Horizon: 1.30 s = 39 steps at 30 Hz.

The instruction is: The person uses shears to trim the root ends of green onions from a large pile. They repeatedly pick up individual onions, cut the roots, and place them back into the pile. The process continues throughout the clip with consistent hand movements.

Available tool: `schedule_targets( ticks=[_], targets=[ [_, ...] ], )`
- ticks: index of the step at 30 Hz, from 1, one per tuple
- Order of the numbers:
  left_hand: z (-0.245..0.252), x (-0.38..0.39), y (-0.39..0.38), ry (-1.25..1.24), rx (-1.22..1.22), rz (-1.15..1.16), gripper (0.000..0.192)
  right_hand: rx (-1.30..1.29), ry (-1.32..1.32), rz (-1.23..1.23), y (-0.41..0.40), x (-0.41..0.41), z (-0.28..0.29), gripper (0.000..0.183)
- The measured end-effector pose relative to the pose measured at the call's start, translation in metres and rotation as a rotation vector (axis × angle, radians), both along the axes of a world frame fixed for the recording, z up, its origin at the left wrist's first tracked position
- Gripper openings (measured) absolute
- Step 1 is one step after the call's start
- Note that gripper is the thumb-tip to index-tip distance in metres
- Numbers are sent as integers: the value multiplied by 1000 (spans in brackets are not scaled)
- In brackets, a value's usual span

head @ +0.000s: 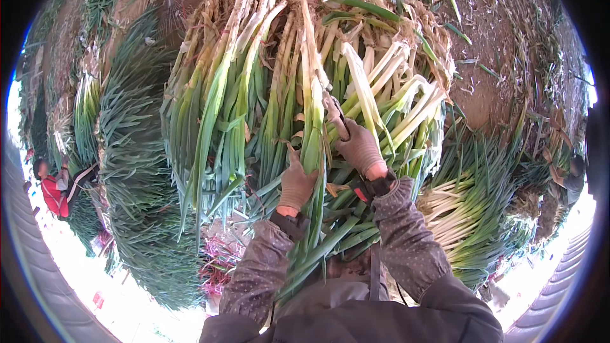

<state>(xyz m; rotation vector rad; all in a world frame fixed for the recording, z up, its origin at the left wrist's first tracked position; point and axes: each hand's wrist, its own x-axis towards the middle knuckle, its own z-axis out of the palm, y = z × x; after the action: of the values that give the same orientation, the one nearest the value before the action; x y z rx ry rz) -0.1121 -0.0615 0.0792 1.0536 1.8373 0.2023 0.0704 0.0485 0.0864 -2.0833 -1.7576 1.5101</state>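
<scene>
My left hand, in a brown knit glove, is closed around the green part of a large green onion that lies lengthwise before me, its root end pointing away. My right hand, gloved alike, grips the handle of a small cutting tool whose metal part rests by the stalk's pale section; its exact kind is hard to tell. Under both hands lies a broad heap of green onions with dry, browned roots at the far side. Right of my right hand, paler peeled-looking stalks lie across the heap.
Long rows of green onion leaves stand at the left. Stalks with white shanks lie at the right. Trimmings litter the soil. A person in red is at the far left, another person at the far right.
</scene>
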Motion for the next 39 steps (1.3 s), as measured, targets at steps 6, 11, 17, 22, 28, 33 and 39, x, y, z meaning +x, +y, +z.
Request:
schedule_targets(
  ticks=[6,11,17,22,28,33,39],
  targets=[
    [1,3,-3,-48,64,14,74,33,-33,1,35,-9,-29,35],
    [9,7,1,-49,40,26,73,54,-43,4,68,-16,-57,33],
    [16,11,4,-45,-49,35,77,58,-43,63,111,-31,-81,35],
    [15,18,-1,-79,102,32,77,-29,-25,-29,129,-28,-81,41],
    [18,40,1,59,156,-58,66,-53,-7,98,38,10,-27,44],
    [22,54,-1,127,117,-60,68,-126,64,69,-67,34,61,38],
    [2,57,-9,247,174,-175,72,-274,-3,118,-101,32,99,50]
  ],
)
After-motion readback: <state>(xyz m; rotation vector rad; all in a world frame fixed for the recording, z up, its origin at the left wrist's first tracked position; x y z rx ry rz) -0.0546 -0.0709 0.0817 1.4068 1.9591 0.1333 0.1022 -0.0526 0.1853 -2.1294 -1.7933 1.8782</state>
